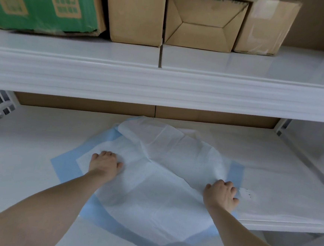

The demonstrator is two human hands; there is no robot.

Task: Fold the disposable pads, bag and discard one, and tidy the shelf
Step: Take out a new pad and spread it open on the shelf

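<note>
The white shelf (38, 152) carries almost everything here, and from where I stand the job looks barely begun: one disposable pad (152, 190), white with a blue border, lies spread and rumpled across the lower board, its near edge hanging over the front lip at about 6 o'clock, and no clean fold shows in it. I would judge that the folding is only starting, while the bagging, the discarding and the tidying all remain; I see no bag anywhere. Up at 12 o'clock, on the board above, stand a green carton (42, 2) and several brown cardboard boxes (136, 14), apparently untouched. The pad sits between and under both hands. The left hand (104, 164) rests at about 9 o'clock of the pad, palm down, its fingers (108, 154) lying apart and flat on the white face, gripping nothing. The right hand (220, 194) is at about 3 o'clock, its fingers (228, 186) curled over the pad's right edge beside the blue border; whether they actually pinch the sheet I cannot tell.
</note>
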